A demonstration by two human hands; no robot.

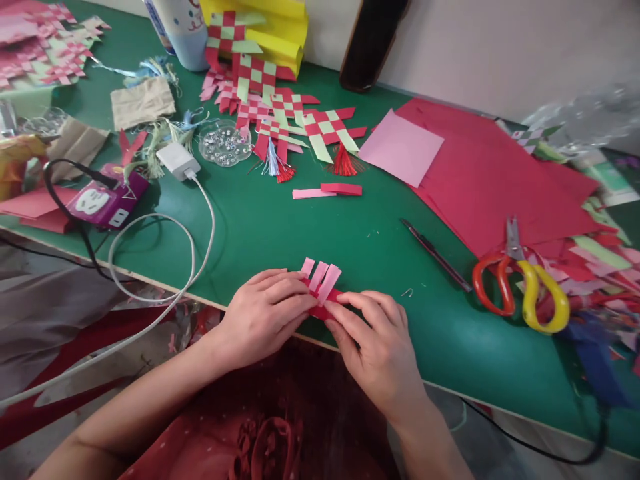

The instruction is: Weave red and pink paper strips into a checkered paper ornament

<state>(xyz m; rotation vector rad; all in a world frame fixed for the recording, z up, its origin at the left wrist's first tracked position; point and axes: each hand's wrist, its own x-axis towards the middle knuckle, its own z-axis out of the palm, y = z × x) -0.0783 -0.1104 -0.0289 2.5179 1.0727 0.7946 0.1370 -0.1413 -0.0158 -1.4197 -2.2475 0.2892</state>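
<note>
At the front edge of the green table, pink paper strips (329, 283) stand side by side, looped through or folded over a red paper strip (320, 311). My left hand (275, 310) lies over the left end of this small weave, its fingers together and pressing on the paper. On the other side, my right hand (377, 337) pinches the red strip's right end between thumb and fingers. The parts beneath my fingers are hidden. Farther back lie a loose pink strip (313, 194) and a folded red strip (345, 189), overlapping.
Scissors (514, 250) and a dark pen-like tool (435, 253) lie right, beside red paper sheets (500, 173). Woven paper fish (327, 127) sit at the back, near a dish of beads (225, 143). A white cable (213, 213) loops off the left edge from a charger (177, 160).
</note>
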